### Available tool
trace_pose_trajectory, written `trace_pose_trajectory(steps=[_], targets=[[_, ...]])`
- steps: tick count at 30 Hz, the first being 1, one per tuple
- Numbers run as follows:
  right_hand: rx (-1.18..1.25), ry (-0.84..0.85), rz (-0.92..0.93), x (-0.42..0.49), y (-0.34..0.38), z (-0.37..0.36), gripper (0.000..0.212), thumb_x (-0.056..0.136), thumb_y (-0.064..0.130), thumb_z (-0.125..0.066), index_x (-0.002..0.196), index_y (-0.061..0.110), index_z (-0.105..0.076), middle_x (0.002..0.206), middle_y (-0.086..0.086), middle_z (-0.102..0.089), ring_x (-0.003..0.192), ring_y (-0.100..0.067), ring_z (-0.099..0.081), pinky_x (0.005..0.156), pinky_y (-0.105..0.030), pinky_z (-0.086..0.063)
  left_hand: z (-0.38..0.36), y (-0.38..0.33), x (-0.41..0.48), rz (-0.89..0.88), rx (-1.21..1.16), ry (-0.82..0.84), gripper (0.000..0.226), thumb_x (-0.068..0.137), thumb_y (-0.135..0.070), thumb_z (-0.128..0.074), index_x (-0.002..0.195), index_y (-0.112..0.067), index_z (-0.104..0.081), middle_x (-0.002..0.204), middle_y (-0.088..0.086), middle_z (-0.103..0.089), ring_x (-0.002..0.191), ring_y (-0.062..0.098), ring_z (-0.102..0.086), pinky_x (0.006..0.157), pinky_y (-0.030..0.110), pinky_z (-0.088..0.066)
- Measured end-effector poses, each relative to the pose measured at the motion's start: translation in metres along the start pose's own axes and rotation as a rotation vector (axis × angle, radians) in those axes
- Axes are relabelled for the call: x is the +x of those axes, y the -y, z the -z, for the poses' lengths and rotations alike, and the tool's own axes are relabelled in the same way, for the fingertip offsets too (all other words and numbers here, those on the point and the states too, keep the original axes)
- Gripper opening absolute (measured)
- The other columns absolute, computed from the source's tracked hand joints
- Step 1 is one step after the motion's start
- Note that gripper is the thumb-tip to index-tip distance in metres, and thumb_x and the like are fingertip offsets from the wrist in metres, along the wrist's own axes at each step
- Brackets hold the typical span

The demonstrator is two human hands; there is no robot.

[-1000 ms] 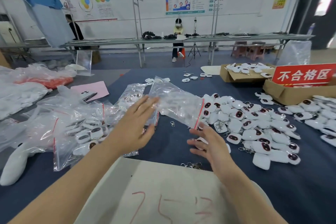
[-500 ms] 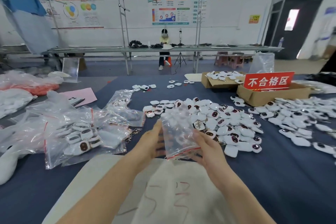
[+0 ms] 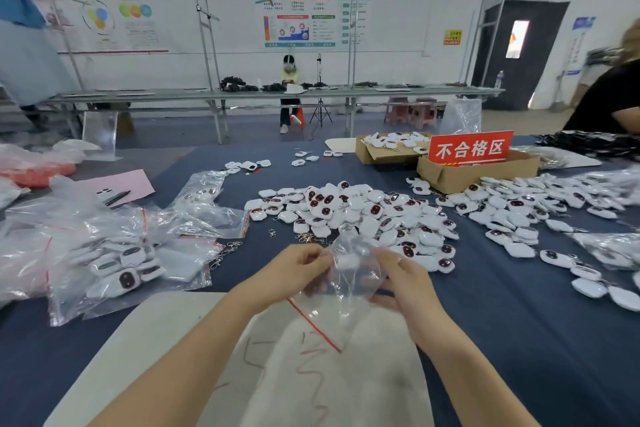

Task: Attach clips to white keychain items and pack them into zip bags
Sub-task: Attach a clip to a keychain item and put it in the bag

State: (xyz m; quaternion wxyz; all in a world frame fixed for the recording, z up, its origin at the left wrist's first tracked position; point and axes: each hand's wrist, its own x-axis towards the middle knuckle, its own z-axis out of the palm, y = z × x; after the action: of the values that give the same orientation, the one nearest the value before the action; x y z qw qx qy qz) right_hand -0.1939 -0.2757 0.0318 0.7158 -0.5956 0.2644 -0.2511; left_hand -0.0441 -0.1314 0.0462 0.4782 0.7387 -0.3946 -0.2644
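Over the bench (image 3: pixel 519 322), the left hand (image 3: pixel 300 265) and right hand (image 3: pixel 406 282) each pinch the clear zip bag (image 3: pixel 346 298) in a tight grip; its red-striped mouth slants toward the person, the keychain pile (image 3: pixel 363 215) lying just beyond, nearer the right.

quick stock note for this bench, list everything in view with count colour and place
zip bag: one, clear with red strip, between both hands
keychain items: many, white with dark faces, heaped centre and right
filled zip bags: several, clear, table's left
clips: few, metal, loose beside those bags
cardboard boxes: two, brown, far right
sign: one, red, on nearer box
paper sheet: one, pink, far left
left hand: pinching zip bag
right hand: pinching zip bag
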Motion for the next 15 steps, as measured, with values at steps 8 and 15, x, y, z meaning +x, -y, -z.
trace_pose_trajectory(steps=[8, 15], targets=[[0.367, -0.223, -0.099, 0.001, -0.022, 0.012, 0.017, 0.101, 0.024, -0.056, 0.110, 0.018, -0.069, 0.093, -0.003, -0.079, 0.073, -0.016, -0.075, 0.062, -0.029, -0.059, -0.047, 0.021, -0.029, 0.083, -0.021, -0.598, 0.044, 0.103, -0.046, -0.047, 0.082, -0.008, -0.057, 0.077, -0.001, -0.060, 0.072, 0.017, -0.056, 0.067, 0.029, -0.043], [0.636, -0.333, -0.065, -0.010, -0.026, 0.009, 0.019, 0.101, 0.024, -0.058, 0.117, 0.018, -0.065, 0.109, -0.007, -0.074, 0.079, -0.016, -0.077, 0.067, -0.028, -0.059, -0.079, 0.018, -0.044, 0.160, -0.272, -0.521, 0.030, 0.095, -0.046, -0.064, 0.089, -0.017, -0.063, 0.073, -0.002, -0.061, 0.058, 0.012, -0.054, 0.057, 0.025, -0.046]])
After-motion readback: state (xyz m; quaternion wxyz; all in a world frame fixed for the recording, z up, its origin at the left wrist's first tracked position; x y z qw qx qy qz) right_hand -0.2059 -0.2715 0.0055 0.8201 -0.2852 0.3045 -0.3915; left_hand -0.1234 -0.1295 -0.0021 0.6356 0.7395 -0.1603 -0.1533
